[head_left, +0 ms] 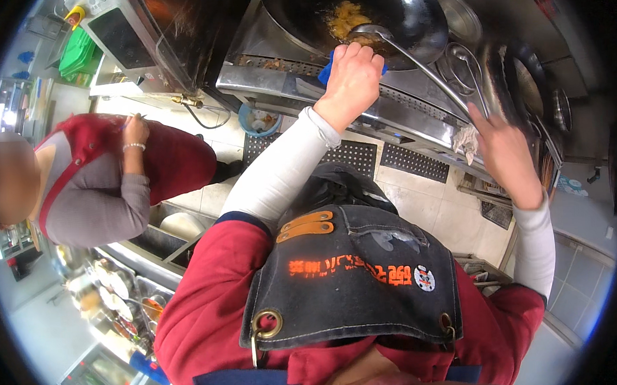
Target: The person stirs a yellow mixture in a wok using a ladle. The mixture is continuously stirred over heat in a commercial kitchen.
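A large dark wok (410, 28) sits on the steel stove before me, with golden-yellow food pieces (347, 18) in its bottom. My left hand (353, 82) grips a blue cloth (326, 74) at the wok's near rim; the part of the rim under the fingers is hidden. With my right hand (508, 153) I hold a long metal ladle by the end of its handle (430, 74), the index finger stretched along it. The ladle's bowl (371, 31) rests low in the wok, against the food.
A co-worker in a red apron (172, 152) stands to the left. Right of the wok are a second ladle (460, 51), a metal bowl (453, 13) and a dark pan (530, 74). A blue basin (244, 120) and perforated black mats (415, 162) lie on the floor.
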`<state>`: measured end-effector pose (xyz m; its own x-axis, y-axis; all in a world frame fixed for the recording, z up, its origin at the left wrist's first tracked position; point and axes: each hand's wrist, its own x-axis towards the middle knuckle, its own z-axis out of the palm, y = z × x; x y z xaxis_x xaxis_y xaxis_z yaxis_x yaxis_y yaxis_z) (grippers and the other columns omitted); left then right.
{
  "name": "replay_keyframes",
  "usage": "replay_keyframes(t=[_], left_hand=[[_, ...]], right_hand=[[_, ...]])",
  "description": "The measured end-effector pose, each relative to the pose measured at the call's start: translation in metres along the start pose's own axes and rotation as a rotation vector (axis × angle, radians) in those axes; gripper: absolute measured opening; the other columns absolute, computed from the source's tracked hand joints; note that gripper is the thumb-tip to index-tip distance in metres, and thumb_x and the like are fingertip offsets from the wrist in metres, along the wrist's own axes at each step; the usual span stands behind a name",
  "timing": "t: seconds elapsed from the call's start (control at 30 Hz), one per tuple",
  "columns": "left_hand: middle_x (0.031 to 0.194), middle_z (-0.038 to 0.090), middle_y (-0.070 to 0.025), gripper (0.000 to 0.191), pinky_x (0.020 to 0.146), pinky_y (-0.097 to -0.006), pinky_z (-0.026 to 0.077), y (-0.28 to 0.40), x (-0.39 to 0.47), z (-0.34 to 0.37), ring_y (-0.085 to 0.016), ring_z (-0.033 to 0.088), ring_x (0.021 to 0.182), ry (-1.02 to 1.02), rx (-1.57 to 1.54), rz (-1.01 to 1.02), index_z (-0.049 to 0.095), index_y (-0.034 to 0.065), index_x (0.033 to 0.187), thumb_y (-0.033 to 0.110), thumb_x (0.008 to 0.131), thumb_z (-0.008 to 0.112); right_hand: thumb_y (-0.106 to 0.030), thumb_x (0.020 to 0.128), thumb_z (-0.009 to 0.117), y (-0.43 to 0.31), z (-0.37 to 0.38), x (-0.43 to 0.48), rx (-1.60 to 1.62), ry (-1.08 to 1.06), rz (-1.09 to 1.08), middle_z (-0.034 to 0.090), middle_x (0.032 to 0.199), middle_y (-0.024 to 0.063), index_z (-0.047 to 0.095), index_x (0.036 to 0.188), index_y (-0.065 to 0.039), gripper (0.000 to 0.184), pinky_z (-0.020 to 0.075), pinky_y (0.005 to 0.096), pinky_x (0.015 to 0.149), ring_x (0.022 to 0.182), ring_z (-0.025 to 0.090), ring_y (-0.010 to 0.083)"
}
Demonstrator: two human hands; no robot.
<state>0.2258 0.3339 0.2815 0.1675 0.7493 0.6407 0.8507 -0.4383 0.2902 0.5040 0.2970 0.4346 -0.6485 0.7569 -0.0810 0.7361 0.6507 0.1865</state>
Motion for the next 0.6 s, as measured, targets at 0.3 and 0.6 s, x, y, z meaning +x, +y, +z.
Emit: replay_keyframes(t=[0.3, 0.6], left_hand=[[0.081, 0.056, -0.0074, 0.011, 0.080, -0.0414, 0.037, 0.014, 0.001, -0.019, -0.028, 0.053, 0.086, -0.030, -0.045, -0.023, 0.061, 0.0081, 0.079, 0.008, 0.072, 0.069], [0.081, 0.055, -0.0071, 0.014, 0.080, -0.0415, 0.037, 0.019, 0.001, -0.020, -0.028, 0.053, 0.086, -0.022, -0.042, -0.031, 0.060, 0.0082, 0.080, 0.006, 0.071, 0.071]], right_hand=[[0.001, 0.083, 0.055, -0.016, 0.058, 0.075, -0.031, 0.129, -0.051, 0.064, 0.084, 0.0211, 0.056, 0.131, 0.006, 0.048, 0.0561, 0.0409, 0.058, 0.065, 0.068, 0.0329], [0.002, 0.083, 0.056, -0.004, 0.012, 0.036, -0.023, -0.032, -0.030, 0.064, 0.085, 0.0210, 0.055, 0.134, 0.004, 0.051, 0.0562, 0.0434, 0.061, 0.069, 0.069, 0.0347]])
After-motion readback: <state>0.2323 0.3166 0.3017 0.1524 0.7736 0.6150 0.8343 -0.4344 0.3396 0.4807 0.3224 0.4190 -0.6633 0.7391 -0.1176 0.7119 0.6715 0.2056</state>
